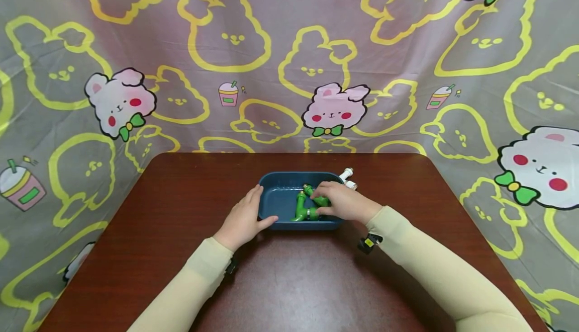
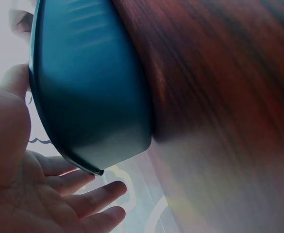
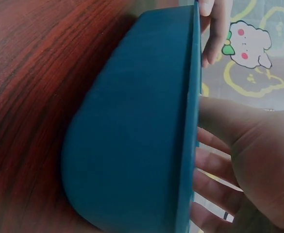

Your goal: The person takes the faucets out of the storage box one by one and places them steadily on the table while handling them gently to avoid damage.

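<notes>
A dark blue plastic basin (image 1: 271,225) sits on the table. My left hand (image 1: 242,217) is at its left end, fingers fairly straight along the rim and thumb over the front edge. In the left wrist view the left hand (image 2: 30,194) touches the rim with spread fingers. Inside the basin, on its right side, lie two green plastic taps, a front tap (image 1: 300,210) and a rear tap (image 1: 308,189). My right hand (image 1: 339,200) reaches over the right rim among them, partly covering the rear one. The basin wall hides its fingertips in the right wrist view, so a grip cannot be confirmed.
A white tap (image 1: 347,174) shows behind the basin's right end, partly hidden by the right hand. The brown wooden table (image 1: 181,196) extends around the basin. A patterned cloth curtain (image 1: 280,45) encloses the back and sides.
</notes>
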Demonstrator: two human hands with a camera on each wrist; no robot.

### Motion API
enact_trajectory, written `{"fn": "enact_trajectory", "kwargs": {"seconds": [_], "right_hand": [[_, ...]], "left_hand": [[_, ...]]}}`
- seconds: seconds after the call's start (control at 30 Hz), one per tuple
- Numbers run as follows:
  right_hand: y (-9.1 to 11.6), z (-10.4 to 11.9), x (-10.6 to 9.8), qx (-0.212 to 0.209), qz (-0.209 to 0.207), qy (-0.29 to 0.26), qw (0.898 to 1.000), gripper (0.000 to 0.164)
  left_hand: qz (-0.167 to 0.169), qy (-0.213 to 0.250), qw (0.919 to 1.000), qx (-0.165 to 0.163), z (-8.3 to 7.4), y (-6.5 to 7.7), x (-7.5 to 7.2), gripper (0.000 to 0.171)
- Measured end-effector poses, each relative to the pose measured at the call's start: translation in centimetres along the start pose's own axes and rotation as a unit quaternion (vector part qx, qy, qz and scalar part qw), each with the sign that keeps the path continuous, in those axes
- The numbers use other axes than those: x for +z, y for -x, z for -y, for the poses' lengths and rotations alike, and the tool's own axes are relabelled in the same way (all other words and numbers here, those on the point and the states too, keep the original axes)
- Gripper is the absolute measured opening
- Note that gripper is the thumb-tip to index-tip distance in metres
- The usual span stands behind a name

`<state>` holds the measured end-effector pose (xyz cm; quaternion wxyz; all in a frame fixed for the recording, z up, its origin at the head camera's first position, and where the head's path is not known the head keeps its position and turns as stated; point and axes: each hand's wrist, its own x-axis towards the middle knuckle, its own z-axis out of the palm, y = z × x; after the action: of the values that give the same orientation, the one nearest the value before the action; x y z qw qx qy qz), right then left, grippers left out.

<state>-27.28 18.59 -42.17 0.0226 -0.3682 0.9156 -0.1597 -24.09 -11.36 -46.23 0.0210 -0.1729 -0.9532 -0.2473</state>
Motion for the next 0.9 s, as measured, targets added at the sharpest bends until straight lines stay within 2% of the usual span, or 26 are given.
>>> {"fn": "enact_trajectory", "kwargs": {"seconds": [0.47, 0.9], "right_hand": [[-0.5, -0.5, 0.8, 0.001, 0.052, 0.005, 0.999, 0.036], [-0.9, -0.7, 1.6, 0.009, 0.068, 0.022, 0.997, 0.038]], "left_hand": [[0.005, -0.001, 1.0000, -0.002, 0.1, 0.0, 0.0, 0.097], [0.003, 0.003, 1.0000, -0.002, 0.1, -0.1, 0.1, 0.098]]}}
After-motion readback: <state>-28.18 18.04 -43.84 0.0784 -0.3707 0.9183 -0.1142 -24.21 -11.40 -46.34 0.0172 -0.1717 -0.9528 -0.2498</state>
